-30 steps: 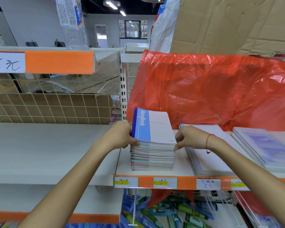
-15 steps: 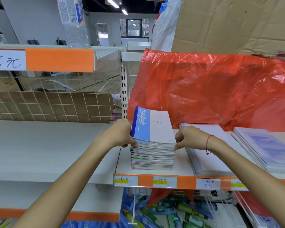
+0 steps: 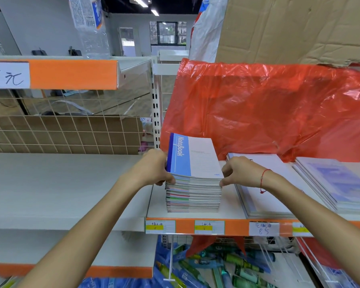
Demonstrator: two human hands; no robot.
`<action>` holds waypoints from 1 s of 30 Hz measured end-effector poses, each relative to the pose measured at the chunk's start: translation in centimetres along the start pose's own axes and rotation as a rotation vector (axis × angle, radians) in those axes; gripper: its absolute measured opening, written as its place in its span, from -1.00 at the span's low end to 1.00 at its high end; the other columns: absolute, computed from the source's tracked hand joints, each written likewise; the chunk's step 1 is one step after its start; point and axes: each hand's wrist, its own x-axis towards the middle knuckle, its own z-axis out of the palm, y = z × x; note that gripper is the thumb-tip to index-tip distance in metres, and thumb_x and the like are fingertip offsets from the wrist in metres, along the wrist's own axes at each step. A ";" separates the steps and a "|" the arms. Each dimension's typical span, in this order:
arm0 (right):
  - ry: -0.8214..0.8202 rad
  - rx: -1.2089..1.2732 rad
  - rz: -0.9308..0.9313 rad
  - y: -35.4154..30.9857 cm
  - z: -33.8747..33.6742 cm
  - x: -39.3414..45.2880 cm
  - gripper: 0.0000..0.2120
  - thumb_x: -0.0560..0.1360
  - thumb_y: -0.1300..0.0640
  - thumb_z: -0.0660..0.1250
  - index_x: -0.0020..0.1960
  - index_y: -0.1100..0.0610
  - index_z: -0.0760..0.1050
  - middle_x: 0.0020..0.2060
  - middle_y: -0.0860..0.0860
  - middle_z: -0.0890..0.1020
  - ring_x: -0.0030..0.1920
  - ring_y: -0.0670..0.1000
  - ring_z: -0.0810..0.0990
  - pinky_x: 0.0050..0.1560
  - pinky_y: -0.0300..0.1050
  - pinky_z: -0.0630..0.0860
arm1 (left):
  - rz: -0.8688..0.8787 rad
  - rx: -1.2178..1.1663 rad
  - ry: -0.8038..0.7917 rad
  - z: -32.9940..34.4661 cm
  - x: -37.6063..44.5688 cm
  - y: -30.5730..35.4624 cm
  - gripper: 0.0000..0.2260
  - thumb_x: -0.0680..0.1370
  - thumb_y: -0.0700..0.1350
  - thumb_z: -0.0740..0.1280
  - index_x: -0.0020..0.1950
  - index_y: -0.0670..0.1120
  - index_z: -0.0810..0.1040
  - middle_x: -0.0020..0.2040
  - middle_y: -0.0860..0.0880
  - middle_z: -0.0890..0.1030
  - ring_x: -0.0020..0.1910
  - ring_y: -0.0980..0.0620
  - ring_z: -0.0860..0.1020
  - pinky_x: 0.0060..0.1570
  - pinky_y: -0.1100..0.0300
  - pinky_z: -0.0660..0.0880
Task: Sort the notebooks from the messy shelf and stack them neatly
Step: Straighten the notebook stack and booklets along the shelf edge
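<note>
Hands as I saw them: left hand (image 3: 154, 169) and right hand (image 3: 238, 172) gripped the notebook stack (image 3: 193, 190) on the shelf (image 3: 231, 213).

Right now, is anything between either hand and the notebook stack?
Nothing visible. The left hand grips the upper left edge of the notebook stack, and the right hand pinches its upper right edge. Both grips are in direct contact with the stack.

place: shop | shelves (image 3: 195, 214) with orange edge strips | price tags (image 3: 209, 227) lower centre | "5元" sign (image 3: 7, 77) upper left | notebook stacks (image 3: 193, 192) centre-right | wire grid (image 3: 60, 129) left | goods bin (image 3: 216, 265) at bottom
</note>
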 end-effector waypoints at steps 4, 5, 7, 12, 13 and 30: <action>-0.071 0.060 0.029 1.2 0.2 -0.1 -0.56 0.36 -0.01 0.48 0.00 0.37 0.57 -0.06 0.26 0.63 -0.15 0.15 0.59 -0.09 -0.03 0.49 | -0.072 -0.086 -0.147 0.0 0.2 -1.1 -0.81 0.41 -0.07 0.50 -0.18 -0.02 0.50 -0.23 0.00 0.62 -0.37 0.11 0.59 -0.36 0.32 0.56; -0.085 0.042 0.056 1.5 0.5 -0.3 -0.53 0.37 0.00 0.48 0.08 0.36 0.57 0.04 0.22 0.63 -0.01 0.16 0.60 0.06 0.00 0.50 | -0.092 -0.098 -0.192 0.2 0.3 -1.3 -0.82 0.41 -0.09 0.51 -0.15 -0.02 0.50 -0.20 -0.02 0.63 -0.34 0.08 0.60 -0.32 0.28 0.59; -0.123 0.015 0.106 1.8 1.6 -0.5 -0.57 0.38 0.04 0.48 0.15 0.29 0.58 0.09 0.11 0.64 0.07 0.07 0.60 0.14 -0.10 0.49 | -0.121 -0.104 -0.260 0.9 0.5 -1.7 -0.80 0.42 -0.15 0.50 -0.10 -0.01 0.50 -0.20 0.00 0.61 -0.32 0.07 0.60 -0.29 0.24 0.61; -0.095 0.004 0.123 1.1 5.3 -0.1 -0.86 0.41 0.11 0.46 -0.22 0.20 0.63 -0.26 0.07 0.66 -0.28 -0.06 0.54 -0.24 -0.29 0.45 | -0.149 -0.167 -0.290 2.7 1.2 -2.5 -0.68 0.41 -0.26 0.49 0.11 -0.15 0.52 -0.08 -0.15 0.66 -0.25 -0.04 0.65 -0.23 0.15 0.63; -0.065 -0.004 0.126 1.0 5.5 0.0 -0.80 0.41 0.12 0.45 -0.34 0.17 0.57 -0.39 0.03 0.58 -0.38 -0.09 0.47 -0.35 -0.33 0.38 | -0.151 -0.182 -0.287 2.9 1.2 -2.8 -0.68 0.41 -0.27 0.48 0.12 -0.16 0.52 -0.05 -0.17 0.65 -0.22 -0.07 0.66 -0.22 0.14 0.64; -0.047 0.087 0.098 0.9 5.7 -0.4 -0.76 0.47 0.18 0.39 -0.36 0.19 0.52 -0.43 -0.01 0.55 -0.42 -0.14 0.49 -0.32 -0.37 0.43 | -0.145 -0.248 -0.307 3.6 1.6 -3.5 -0.67 0.44 -0.31 0.45 0.17 -0.19 0.51 -0.01 -0.19 0.65 -0.15 -0.12 0.67 -0.32 0.22 0.61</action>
